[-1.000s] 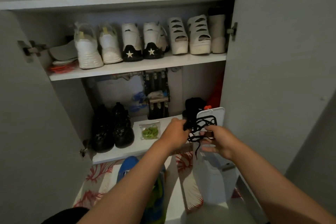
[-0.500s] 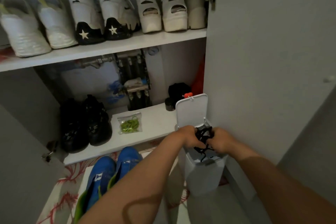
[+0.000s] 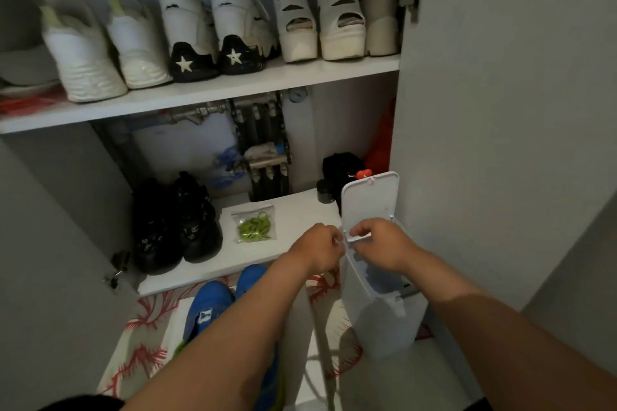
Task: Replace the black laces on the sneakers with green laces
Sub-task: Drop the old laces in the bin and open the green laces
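My left hand [image 3: 319,247] and my right hand [image 3: 380,240] hover side by side over the open mouth of a white lidded bin [image 3: 384,320], fingers curled. No black laces show in either hand or anywhere else in view. A clear bag of green laces [image 3: 255,227] lies on the lower cabinet shelf [image 3: 293,210], left of my hands. Two blue sneakers [image 3: 213,307] stand on the floor below the shelf, partly hidden by my left forearm.
A pair of black shoes [image 3: 177,223] sits on the lower shelf's left end. White shoes [image 3: 187,40] line the upper shelf. The open cabinet door [image 3: 500,110] stands right beside the bin. A red-patterned mat [image 3: 143,337] covers the floor.
The tangle of black laces that both hands held over the bin is gone from view. My hands stay above the bin's opening, and the camera has moved closer and lower.
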Available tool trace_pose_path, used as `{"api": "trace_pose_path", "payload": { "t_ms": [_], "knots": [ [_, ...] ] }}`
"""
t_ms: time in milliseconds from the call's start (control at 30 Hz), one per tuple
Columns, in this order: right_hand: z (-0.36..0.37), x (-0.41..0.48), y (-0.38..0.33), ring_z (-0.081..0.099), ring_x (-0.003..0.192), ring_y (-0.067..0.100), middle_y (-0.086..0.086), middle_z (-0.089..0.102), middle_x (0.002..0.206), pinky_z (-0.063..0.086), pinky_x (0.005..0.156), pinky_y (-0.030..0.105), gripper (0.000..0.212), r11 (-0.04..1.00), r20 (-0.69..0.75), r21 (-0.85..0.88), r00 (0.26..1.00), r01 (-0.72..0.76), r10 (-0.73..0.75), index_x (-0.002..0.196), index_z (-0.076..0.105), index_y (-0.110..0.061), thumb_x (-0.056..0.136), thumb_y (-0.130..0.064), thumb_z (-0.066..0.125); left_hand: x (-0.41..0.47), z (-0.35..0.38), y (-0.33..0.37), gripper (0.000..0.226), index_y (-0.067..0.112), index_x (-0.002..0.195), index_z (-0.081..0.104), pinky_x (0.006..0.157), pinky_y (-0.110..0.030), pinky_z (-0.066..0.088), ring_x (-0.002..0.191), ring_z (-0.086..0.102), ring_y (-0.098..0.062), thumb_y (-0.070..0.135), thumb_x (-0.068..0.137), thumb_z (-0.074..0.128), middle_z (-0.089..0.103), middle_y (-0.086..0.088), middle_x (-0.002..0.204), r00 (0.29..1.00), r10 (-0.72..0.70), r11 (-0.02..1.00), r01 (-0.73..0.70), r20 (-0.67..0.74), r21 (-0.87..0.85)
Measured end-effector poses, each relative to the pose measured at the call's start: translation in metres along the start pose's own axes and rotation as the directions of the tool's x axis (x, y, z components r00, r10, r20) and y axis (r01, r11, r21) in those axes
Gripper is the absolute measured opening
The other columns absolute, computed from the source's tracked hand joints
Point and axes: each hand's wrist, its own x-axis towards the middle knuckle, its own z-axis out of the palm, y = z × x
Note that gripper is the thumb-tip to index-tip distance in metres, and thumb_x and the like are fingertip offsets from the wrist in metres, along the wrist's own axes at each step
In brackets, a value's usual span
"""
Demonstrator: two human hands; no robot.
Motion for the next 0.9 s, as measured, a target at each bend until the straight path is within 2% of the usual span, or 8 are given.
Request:
{"api": "trace_pose_path", "payload": {
  "t_ms": [67,200,333,400,600,733,900],
  "knots": [
    [0.009,0.005,-0.024,0.06,0.114,0.016,-0.003,0.064,0.125,0.046,0.099,0.028,0.028,0.999,0.012,0.003,0.999,0.05,-0.05,0.122,0.068,-0.022,0.093,-0.022,0.065,-0.007,-0.016,-0.023,0.038,0.02,0.126,0.06,0.089,-0.032,0.047,0.107,0.058,-0.023,0.038,0.092,0.061,0.056,-0.005,0.121,0.999,-0.027,0.999,0.029,-0.037,0.031],
    [0.042,0.026,-0.063,0.06,0.113,0.013,-0.001,0.066,0.124,0.045,0.095,0.022,0.027,0.993,0.051,0.011,0.992,0.117,-0.117,0.12,0.068,-0.021,0.093,-0.019,0.064,-0.018,-0.047,-0.078,0.038,0.021,0.127,0.058,0.094,-0.034,0.048,0.109,0.058,-0.023,0.035,0.092,0.06,0.057,-0.006,0.124,0.99,-0.121,0.991,0.125,-0.075,0.052],
    [0.081,0.055,-0.093,0.059,0.113,0.017,0.002,0.064,0.123,0.043,0.095,0.023,0.031,0.991,0.141,-0.023,0.982,0.133,-0.129,0.123,0.066,-0.02,0.092,-0.019,0.064,-0.021,-0.07,-0.135,0.04,0.015,0.128,0.057,0.09,-0.03,0.044,0.111,0.057,-0.027,0.031,0.092,0.061,0.059,-0.012,0.125,0.977,-0.196,0.978,0.201,-0.084,0.059],
    [0.1,0.074,-0.104,0.058,0.115,0.019,0.004,0.062,0.126,0.041,0.097,0.022,0.033,0.991,0.199,-0.034,0.972,0.133,-0.124,0.125,0.065,-0.019,0.092,-0.019,0.064,-0.017,-0.075,-0.161,0.044,0.013,0.133,0.054,0.093,-0.03,0.043,0.115,0.055,-0.028,0.032,0.093,0.059,0.056,-0.013,0.129,0.968,-0.237,0.968,0.242,-0.087,0.059],
    [0.146,0.136,-0.118,0.055,0.117,0.022,0.007,0.057,0.131,0.039,0.091,0.02,0.04,0.997,0.26,-0.06,0.965,0.054,-0.036,0.131,0.058,-0.021,0.091,-0.019,0.063,0.012,-0.08,-0.223,0.056,0.013,0.147,0.038,0.106,-0.036,0.041,0.128,0.047,-0.03,0.028,0.096,0.056,0.043,-0.016,0.142,0.954,-0.298,0.953,0.3,-0.034,0.037],
    [0.174,0.173,-0.119,0.054,0.123,0.025,0.009,0.053,0.138,0.041,0.097,0.022,0.047,0.996,0.277,-0.092,0.961,0.013,0.013,0.135,0.056,-0.023,0.089,-0.016,0.063,0.036,-0.076,-0.248,0.058,0.017,0.149,0.034,0.108,-0.039,0.039,0.131,0.043,-0.033,0.027,0.095,0.055,0.04,-0.016,0.142,0.952,-0.304,0.953,0.303,-0.031,-0.017],
    [0.205,0.205,-0.115,0.051,0.126,0.03,0.011,0.044,0.143,0.043,0.109,0.035,0.065,0.994,0.302,-0.092,0.949,-0.062,0.087,0.146,0.046,-0.032,0.086,-0.018,0.067,0.059,-0.058,-0.274,0.069,0.027,0.153,0.024,0.105,-0.041,0.043,0.127,0.048,-0.031,0.027,0.093,0.058,0.045,-0.013,0.141,0.963,-0.27,0.947,0.267,0.005,-0.177]
  ]
}}
